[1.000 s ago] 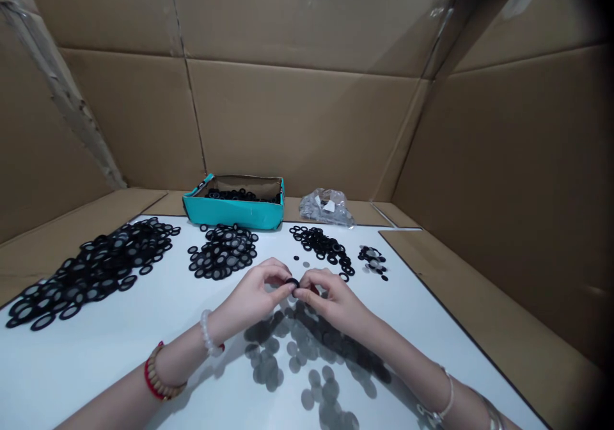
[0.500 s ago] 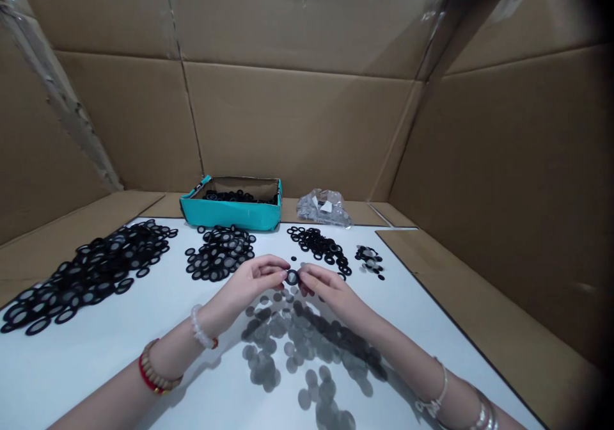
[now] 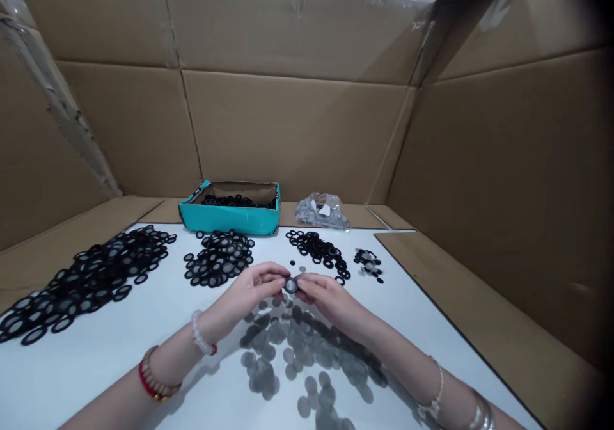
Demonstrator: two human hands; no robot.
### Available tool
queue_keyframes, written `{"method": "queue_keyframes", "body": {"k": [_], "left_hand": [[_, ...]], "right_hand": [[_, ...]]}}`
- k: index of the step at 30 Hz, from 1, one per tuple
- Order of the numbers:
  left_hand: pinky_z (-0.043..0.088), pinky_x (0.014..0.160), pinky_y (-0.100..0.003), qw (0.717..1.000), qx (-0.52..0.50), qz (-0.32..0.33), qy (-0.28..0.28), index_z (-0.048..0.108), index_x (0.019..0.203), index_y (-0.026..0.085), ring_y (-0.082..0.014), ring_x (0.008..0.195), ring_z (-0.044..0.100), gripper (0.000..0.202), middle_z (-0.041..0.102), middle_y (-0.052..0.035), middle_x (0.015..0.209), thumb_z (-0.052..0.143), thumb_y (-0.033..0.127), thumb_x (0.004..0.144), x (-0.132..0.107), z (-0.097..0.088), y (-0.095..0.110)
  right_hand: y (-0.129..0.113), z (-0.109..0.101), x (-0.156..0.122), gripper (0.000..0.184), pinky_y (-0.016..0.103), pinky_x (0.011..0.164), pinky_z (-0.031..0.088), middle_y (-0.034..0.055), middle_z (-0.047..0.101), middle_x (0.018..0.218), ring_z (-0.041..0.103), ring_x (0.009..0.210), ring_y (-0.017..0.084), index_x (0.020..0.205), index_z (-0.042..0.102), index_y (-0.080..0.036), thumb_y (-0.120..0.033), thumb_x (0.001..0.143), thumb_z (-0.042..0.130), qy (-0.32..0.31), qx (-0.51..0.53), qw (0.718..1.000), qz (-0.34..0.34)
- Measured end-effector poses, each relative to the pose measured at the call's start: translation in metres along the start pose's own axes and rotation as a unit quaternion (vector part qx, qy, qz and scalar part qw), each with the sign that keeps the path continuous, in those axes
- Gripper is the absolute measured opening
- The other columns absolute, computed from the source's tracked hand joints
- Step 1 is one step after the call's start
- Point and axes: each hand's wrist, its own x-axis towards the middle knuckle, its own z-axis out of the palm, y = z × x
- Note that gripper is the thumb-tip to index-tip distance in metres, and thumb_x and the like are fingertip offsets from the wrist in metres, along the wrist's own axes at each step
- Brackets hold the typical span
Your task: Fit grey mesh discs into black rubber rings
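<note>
A small black ring (image 3: 291, 285) with a grey centre is pinched at its edges between my two hands, just above the white table. My left hand (image 3: 259, 284) grips its left side with thumb and fingers. On the opposite edge, the fingers of my right hand (image 3: 322, 291) are closed. Beneath and in front of the hands lie many thin grey discs (image 3: 307, 347), loosely scattered and overlapping. Beyond the fingers is a heap of black rings (image 3: 319, 249) with open centres.
Black rings with grey centres lie in a middle pile (image 3: 220, 260) and a long left pile (image 3: 96, 273). Behind stand a turquoise box (image 3: 230, 219) holding black rings and a clear plastic bag (image 3: 322, 212). A small mixed pile (image 3: 368, 262) sits right. Cardboard walls (image 3: 292, 135) surround the table.
The view has tilted up slightly, so everything sits a little lower. Both hands keep hold of the ring, whose face now looks greyer.
</note>
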Motion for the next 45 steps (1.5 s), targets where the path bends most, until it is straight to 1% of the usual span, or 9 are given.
{"method": "queue_keyframes", "body": {"k": [4,9,14,22,27,33,38,43,45], "left_hand": [[0.047,0.070,-0.030,0.972,0.207,0.063,0.092,0.060,0.088,0.017,-0.0210,0.079,0.061,0.020,0.066,-0.0057,0.084,0.052,0.032,0.077,0.012,-0.035,-0.007],[0.043,0.067,-0.032,0.841,0.498,0.049,0.206,0.063,0.083,0.023,-0.0250,0.078,0.060,0.018,0.067,-0.0054,0.081,0.047,0.029,0.077,0.033,-0.100,-0.013],[0.038,0.081,-0.040,0.787,0.568,0.125,0.206,0.063,0.087,0.018,-0.0295,0.092,0.053,0.023,0.059,-0.0117,0.093,0.042,0.019,0.079,0.052,-0.094,-0.013],[0.042,0.077,-0.027,0.800,0.522,0.284,-0.082,0.064,0.095,0.021,-0.0199,0.086,0.056,0.019,0.061,-0.0058,0.090,0.051,0.023,0.082,0.100,0.026,-0.016],[0.043,0.071,-0.029,0.791,0.495,0.321,-0.162,0.065,0.092,0.018,-0.0216,0.080,0.057,0.018,0.061,-0.0073,0.087,0.060,0.026,0.076,0.123,0.064,-0.022],[0.043,0.070,-0.025,0.812,0.457,0.318,-0.178,0.064,0.081,0.017,-0.0180,0.077,0.057,0.008,0.061,-0.0055,0.084,0.056,0.018,0.078,0.130,0.066,-0.023],[0.043,0.072,-0.027,0.871,0.405,0.270,-0.069,0.061,0.083,0.016,-0.0191,0.080,0.057,0.016,0.062,-0.0069,0.087,0.046,0.022,0.084,0.113,0.035,-0.003],[0.046,0.058,-0.025,0.937,0.315,0.153,0.014,0.056,0.080,0.014,-0.0172,0.065,0.059,0.029,0.060,-0.0043,0.068,0.038,0.035,0.087,0.063,-0.008,-0.003],[0.046,0.062,-0.026,0.989,0.146,0.031,-0.002,0.056,0.078,0.013,-0.0158,0.064,0.058,0.029,0.060,-0.0030,0.066,0.044,0.038,0.083,0.040,-0.012,-0.011]], "right_hand": [[-0.014,0.001,-0.009,0.025,0.025,0.065,0.037,0.0013,0.053,0.078,0.048,0.074,0.015,0.087,0.055,-0.018,-0.040,0.089,0.045,0.007,-0.241,0.970,-0.019],[-0.026,0.005,-0.023,0.022,0.027,0.071,0.039,0.0049,0.054,0.096,0.049,0.088,0.020,0.099,0.056,-0.021,-0.035,0.082,0.058,-0.102,-0.446,0.887,-0.063],[-0.024,0.007,-0.026,0.016,0.024,0.065,0.038,0.0051,0.054,0.096,0.051,0.082,0.018,0.099,0.057,-0.020,-0.025,0.084,0.055,-0.148,-0.492,0.854,-0.087],[-0.016,0.008,-0.021,0.016,0.022,0.066,0.041,0.0056,0.057,0.094,0.053,0.081,0.017,0.095,0.058,-0.016,-0.012,0.081,0.052,-0.152,-0.491,0.846,-0.141],[-0.008,0.008,-0.020,0.015,0.024,0.069,0.042,0.0058,0.058,0.091,0.054,0.083,0.018,0.095,0.060,-0.016,-0.016,0.080,0.057,-0.144,-0.509,0.836,-0.149],[-0.010,0.006,-0.023,0.011,0.020,0.062,0.043,0.0054,0.056,0.095,0.055,0.078,0.015,0.091,0.061,-0.016,-0.017,0.085,0.053,-0.146,-0.478,0.854,-0.143],[-0.016,-0.001,-0.018,0.013,0.023,0.071,0.045,0.0043,0.059,0.092,0.057,0.081,0.016,0.093,0.063,-0.018,-0.016,0.084,0.052,-0.113,-0.363,0.916,-0.130],[-0.012,-0.008,-0.005,0.012,0.027,0.072,0.048,0.0046,0.062,0.089,0.060,0.078,0.016,0.089,0.063,-0.016,-0.020,0.080,0.057,-0.047,-0.111,0.990,-0.071],[-0.009,-0.008,0.000,0.013,0.028,0.073,0.048,0.0039,0.062,0.087,0.060,0.079,0.016,0.088,0.062,-0.016,-0.024,0.078,0.061,-0.016,-0.038,0.997,-0.064]]}}
